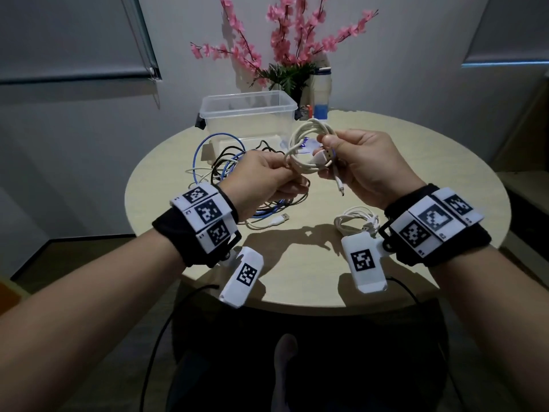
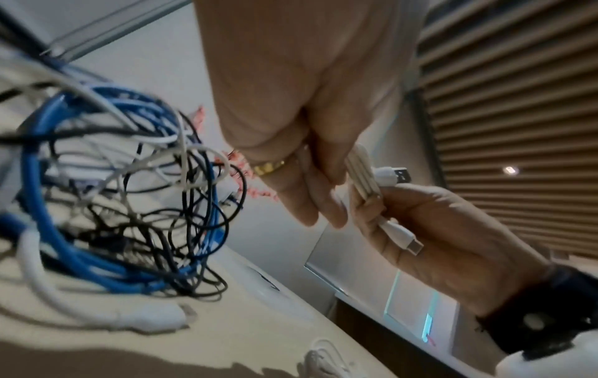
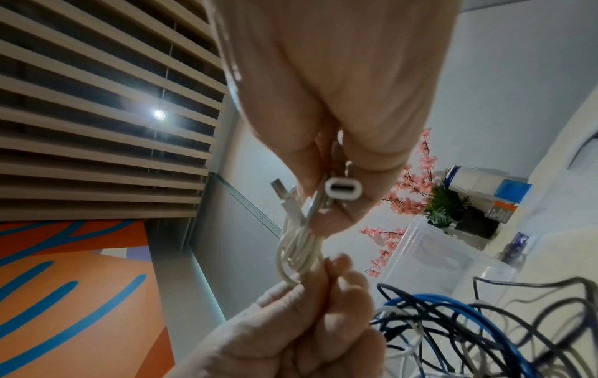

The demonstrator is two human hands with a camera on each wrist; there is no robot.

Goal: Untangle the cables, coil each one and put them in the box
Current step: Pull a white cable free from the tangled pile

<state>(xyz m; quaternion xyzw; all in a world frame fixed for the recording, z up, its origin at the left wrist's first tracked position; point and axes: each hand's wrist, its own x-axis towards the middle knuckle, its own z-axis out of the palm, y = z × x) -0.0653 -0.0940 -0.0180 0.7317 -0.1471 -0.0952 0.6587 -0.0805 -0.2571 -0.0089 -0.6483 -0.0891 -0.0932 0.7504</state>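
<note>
Both hands hold a coiled white cable [image 1: 309, 150] above the desk [image 1: 401, 173]: left hand [image 1: 267, 176] pinching the loops, right hand [image 1: 365, 165] gripping the plug end. Coiling looks nearly finished; next, tuck the end and carry it to the box [image 1: 249, 114] at 12 o'clock

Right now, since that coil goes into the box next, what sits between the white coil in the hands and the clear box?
In the head view, only the far edge of the tangled cables lies below the stretch from the white coil to the clear box.
</note>
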